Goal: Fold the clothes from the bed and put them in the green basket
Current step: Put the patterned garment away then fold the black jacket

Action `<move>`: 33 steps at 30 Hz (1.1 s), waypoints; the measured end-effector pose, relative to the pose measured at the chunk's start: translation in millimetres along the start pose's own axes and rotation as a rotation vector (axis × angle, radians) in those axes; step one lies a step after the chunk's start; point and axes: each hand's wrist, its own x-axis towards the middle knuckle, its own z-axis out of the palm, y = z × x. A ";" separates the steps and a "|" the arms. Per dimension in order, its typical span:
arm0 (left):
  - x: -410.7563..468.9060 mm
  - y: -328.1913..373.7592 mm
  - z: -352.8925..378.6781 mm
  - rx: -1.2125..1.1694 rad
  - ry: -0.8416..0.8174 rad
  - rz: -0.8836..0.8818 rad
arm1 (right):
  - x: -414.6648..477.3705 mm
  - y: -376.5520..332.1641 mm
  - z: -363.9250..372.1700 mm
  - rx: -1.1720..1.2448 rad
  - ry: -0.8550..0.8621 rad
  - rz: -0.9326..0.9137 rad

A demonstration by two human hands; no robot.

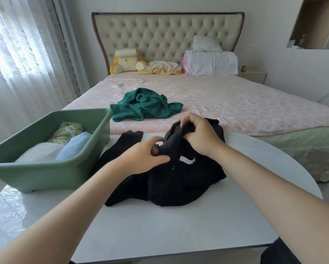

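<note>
A black knitted garment (180, 180) with a white neck label lies crumpled on the white table (160, 231). My right hand (199, 134) grips a bunched fold at its upper edge. My left hand (144, 155) pinches the black fabric just left of the label. The green basket (45, 174) stands on the table's left side and holds folded clothes: white, light blue and a floral piece. A crumpled dark green garment (146, 106) lies on the pink bed (236, 103) beyond the table.
Pillows, a rolled white quilt (211, 62) and a yellow cushion (127, 60) sit against the tufted headboard. Sheer curtains hang at the left. A nightstand (253, 75) stands at the bed's right.
</note>
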 end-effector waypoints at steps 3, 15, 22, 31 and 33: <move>11.5 -3.1 -9.2 -0.038 0.251 -0.020 | 10.4 4.9 0.1 0.120 -0.003 -0.009; 26.6 -37.7 -16.6 -0.059 0.181 -0.190 | 16.1 55.4 5.1 -0.191 -0.414 0.679; 49.0 -36.8 -27.0 0.512 0.200 0.124 | 47.7 55.0 -10.4 -0.693 -0.341 0.188; 135.7 -18.7 -65.5 -0.120 0.589 -0.163 | 100.6 71.1 6.4 -0.361 0.150 -0.046; 149.8 -25.2 -65.3 -0.121 0.547 -0.109 | 103.3 78.1 10.0 -0.301 -0.010 -0.011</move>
